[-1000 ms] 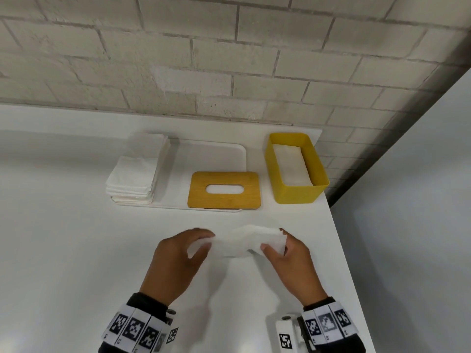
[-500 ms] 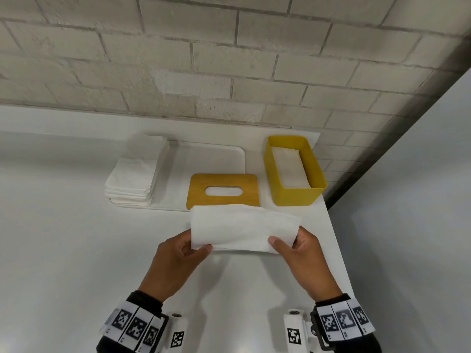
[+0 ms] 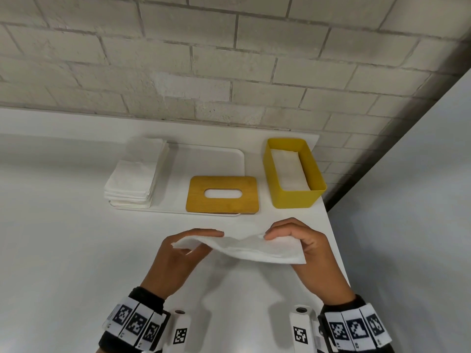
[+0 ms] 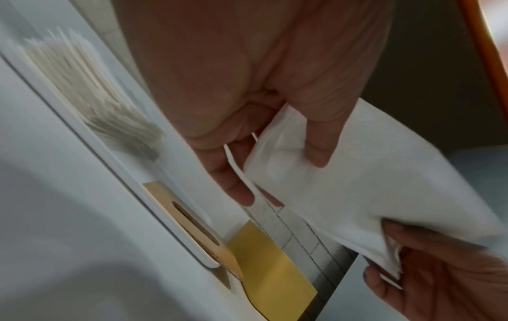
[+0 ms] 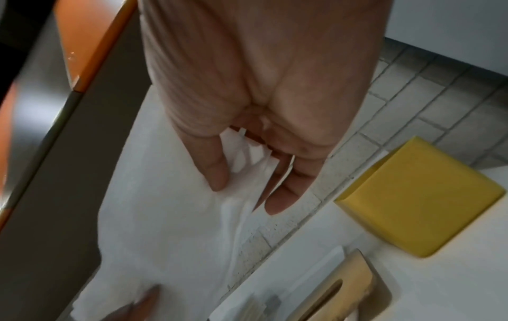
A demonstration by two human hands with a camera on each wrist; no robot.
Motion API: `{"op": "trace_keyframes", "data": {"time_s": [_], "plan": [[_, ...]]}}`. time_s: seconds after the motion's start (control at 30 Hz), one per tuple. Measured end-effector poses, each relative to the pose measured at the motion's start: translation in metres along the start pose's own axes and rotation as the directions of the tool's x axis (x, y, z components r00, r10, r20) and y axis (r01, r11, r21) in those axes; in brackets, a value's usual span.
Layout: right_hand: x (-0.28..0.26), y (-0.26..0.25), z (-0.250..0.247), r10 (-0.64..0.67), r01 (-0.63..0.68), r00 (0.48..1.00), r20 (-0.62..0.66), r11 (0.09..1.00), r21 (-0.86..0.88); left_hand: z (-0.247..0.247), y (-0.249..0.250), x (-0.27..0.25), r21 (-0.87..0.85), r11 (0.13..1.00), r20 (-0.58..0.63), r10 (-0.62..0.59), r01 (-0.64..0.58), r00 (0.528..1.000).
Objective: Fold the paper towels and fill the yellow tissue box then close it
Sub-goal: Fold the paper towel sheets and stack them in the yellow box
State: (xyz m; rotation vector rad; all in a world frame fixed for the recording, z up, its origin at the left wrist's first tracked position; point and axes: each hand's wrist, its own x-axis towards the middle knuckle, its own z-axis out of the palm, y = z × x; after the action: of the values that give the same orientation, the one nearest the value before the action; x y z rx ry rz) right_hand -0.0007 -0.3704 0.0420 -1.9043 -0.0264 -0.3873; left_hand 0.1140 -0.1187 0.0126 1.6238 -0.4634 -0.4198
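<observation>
I hold one white paper towel [image 3: 254,249] above the table's near middle, folded over and sagging between both hands. My left hand [image 3: 190,244] pinches its left end [image 4: 274,156] between thumb and fingers. My right hand [image 3: 288,238] pinches the right end [image 5: 247,165] the same way. The yellow tissue box [image 3: 295,197] stands open at the back right with a folded towel [image 3: 289,169] lying inside. Its wooden lid [image 3: 223,208] with an oval slot lies flat to the left of the box. A stack of paper towels [image 3: 135,174] sits further left.
A white tray [image 3: 204,161] holds the stack and part of the lid. The table's right edge [image 3: 334,240] runs close beside my right hand, with floor beyond it. A brick wall [image 3: 229,72] closes the back.
The towel was raised and spread upright half a second ago; now its top edge has come down toward me and it hangs low and folded between both hands.
</observation>
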Motion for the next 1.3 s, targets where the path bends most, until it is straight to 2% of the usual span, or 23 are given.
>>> {"op": "trace_keyframes", "data": {"time_s": [0.07, 0.17, 0.23, 0.3, 0.47, 0.53, 0.67, 0.8, 0.93, 1.0, 1.07, 1.17, 1.3], "plan": [[0.000, 0.004, 0.000, 0.099, -0.096, 0.993, -0.068, 0.994, 0.045, 0.002, 0.000, 0.000, 0.025, 0.999, -0.084, -0.020, 0.023, 0.996], [-0.001, 0.013, 0.008, 0.324, -0.309, 0.934, -0.151, 0.944, 0.112, -0.001, -0.010, 0.002, 0.207, 0.976, -0.140, -0.039, 0.068, 0.989], [-0.003, 0.024, 0.013, 0.399, -0.404, 0.901, -0.170, 0.915, 0.008, -0.004, -0.019, 0.001, 0.356, 0.932, -0.124, -0.021, 0.064, 0.992], [-0.007, 0.031, 0.016, 0.440, -0.460, 0.876, -0.195, 0.886, -0.065, -0.004, -0.024, 0.001, 0.469, 0.883, -0.073, 0.053, -0.012, 0.996], [-0.011, 0.034, 0.020, 0.447, -0.480, 0.862, -0.239, 0.871, -0.106, 0.003, -0.029, 0.000, 0.555, 0.821, -0.041, 0.190, -0.136, 0.981], [-0.012, 0.036, 0.023, 0.422, -0.461, 0.875, -0.236, 0.875, -0.148, 0.004, -0.034, 0.002, 0.579, 0.808, -0.040, 0.160, -0.108, 0.986], [-0.018, 0.050, 0.027, 0.402, -0.451, 0.891, -0.213, 0.838, -0.307, 0.001, -0.051, 0.002, 0.642, 0.767, 0.012, 0.011, -0.016, 1.000], [-0.023, 0.059, 0.029, 0.450, -0.475, 0.880, -0.151, 0.826, -0.302, -0.001, -0.055, -0.001, 0.666, 0.746, 0.034, -0.006, -0.018, 0.999], [-0.020, 0.056, 0.027, 0.412, -0.463, 0.885, -0.217, 0.827, -0.318, -0.001, -0.039, 0.000, 0.700, 0.714, -0.021, 0.057, -0.026, 0.998], [-0.017, 0.053, 0.025, 0.400, -0.458, 0.885, -0.238, 0.839, -0.295, -0.001, -0.033, 0.001, 0.661, 0.751, -0.055, 0.065, -0.013, 0.996], [-0.017, 0.052, 0.025, 0.415, -0.472, 0.878, -0.236, 0.830, -0.296, -0.002, -0.032, 0.002, 0.623, 0.782, -0.041, 0.020, 0.010, 0.999], [-0.019, 0.058, 0.028, 0.466, -0.505, 0.863, -0.195, 0.806, -0.308, -0.006, -0.041, 0.003, 0.656, 0.754, 0.060, -0.105, 0.040, 0.993], [-0.025, 0.062, 0.030, 0.492, -0.524, 0.852, -0.179, 0.791, -0.315, -0.004, -0.044, 0.006, 0.669, 0.741, 0.051, -0.113, 0.050, 0.992]]}}
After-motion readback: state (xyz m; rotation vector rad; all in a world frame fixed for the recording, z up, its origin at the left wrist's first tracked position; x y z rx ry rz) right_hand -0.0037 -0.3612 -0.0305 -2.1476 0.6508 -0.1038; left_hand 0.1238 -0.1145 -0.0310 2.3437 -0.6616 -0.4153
